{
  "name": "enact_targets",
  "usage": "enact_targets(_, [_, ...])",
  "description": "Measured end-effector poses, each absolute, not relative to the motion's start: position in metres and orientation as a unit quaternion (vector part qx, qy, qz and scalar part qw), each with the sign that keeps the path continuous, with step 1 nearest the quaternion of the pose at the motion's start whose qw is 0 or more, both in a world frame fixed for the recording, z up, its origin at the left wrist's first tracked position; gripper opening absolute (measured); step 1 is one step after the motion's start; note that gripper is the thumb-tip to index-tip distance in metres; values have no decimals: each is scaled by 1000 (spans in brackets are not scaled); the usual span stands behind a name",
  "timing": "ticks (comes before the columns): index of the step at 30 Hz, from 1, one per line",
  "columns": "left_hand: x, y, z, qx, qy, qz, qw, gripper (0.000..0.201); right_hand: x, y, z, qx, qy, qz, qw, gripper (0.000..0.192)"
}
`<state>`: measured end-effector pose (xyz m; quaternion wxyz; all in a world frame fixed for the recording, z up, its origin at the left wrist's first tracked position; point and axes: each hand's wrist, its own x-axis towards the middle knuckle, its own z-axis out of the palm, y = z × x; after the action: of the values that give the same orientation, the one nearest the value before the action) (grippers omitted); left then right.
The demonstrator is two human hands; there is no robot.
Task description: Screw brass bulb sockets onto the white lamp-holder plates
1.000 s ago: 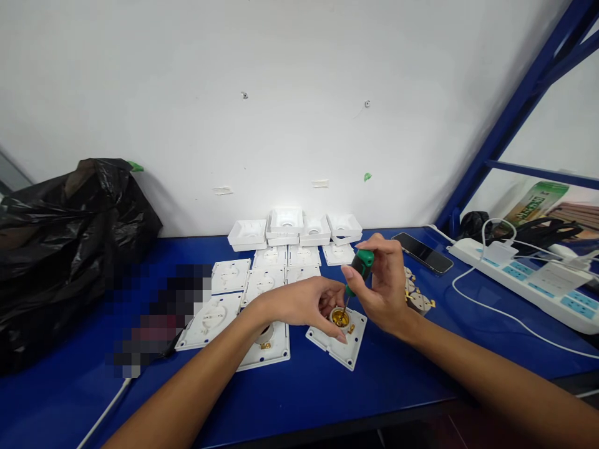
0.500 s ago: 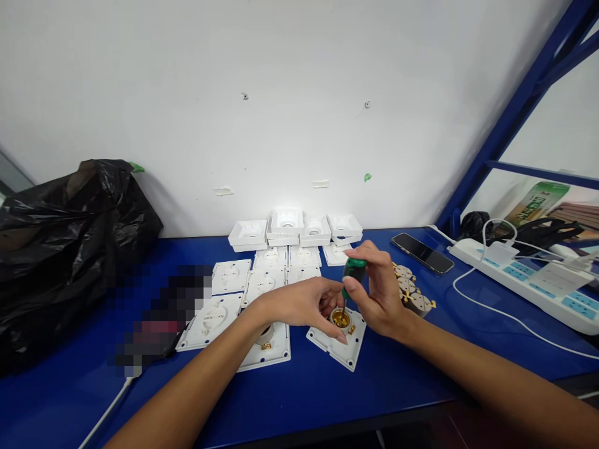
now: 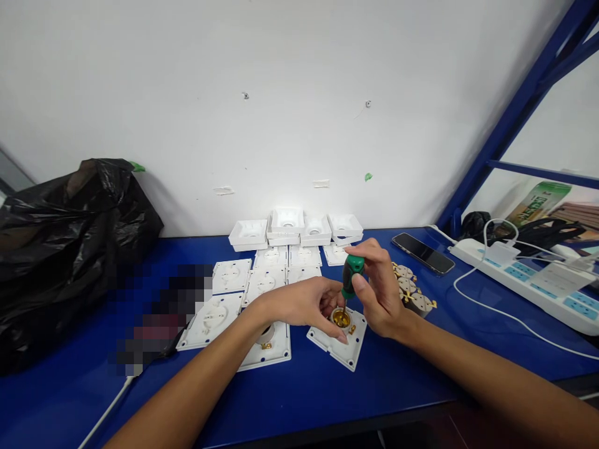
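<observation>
My right hand (image 3: 381,293) grips a screwdriver (image 3: 352,274) with a green and black handle, its shaft pointing down into a brass-lined lamp socket (image 3: 341,318). That socket sits on a square white base plate (image 3: 349,352), turned at an angle on the table. My left hand (image 3: 316,305) curls around the socket's left side, thumb along its front and fingers behind. Under my left forearm, another white plate (image 3: 279,349) carries a socket that is partly hidden. To the right of my right hand stand several loose sockets (image 3: 418,302) with brass tabs.
White square plates (image 3: 229,274) lie in rows behind my left forearm, with white box covers (image 3: 287,221) stacked by the wall. A phone (image 3: 423,252) and a white power strip (image 3: 528,280) with cables are on the right. A black plastic bag (image 3: 75,249) fills the left.
The fingers of my right hand have shifted on the screwdriver handle, and more of the handle now shows. My left hand, the socket and the plate have stayed in place.
</observation>
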<state>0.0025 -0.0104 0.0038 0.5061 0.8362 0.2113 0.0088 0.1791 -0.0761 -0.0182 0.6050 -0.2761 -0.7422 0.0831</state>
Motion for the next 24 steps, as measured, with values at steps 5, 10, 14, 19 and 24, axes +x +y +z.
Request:
enact_targets(5, [3,-11,3,835,219,8,505,50,177,-76,-16,-296,-728,87,612,41])
enact_targets(10, [3,-10,1,836,208,12,507,49,176,-75,-17,-288,-716,86,630,39])
enact_targets(14, [2,-10,1,834,211,15,510,49,178,-74,-22,-270,-720,118,628,34])
enact_targets(19, [2,-11,1,832,222,16,508,49,179,-75,-24,-282,-716,130,626,38])
enact_targets(24, [2,-10,1,836,212,19,506,48,178,-75,-24,-270,-719,111,631,40])
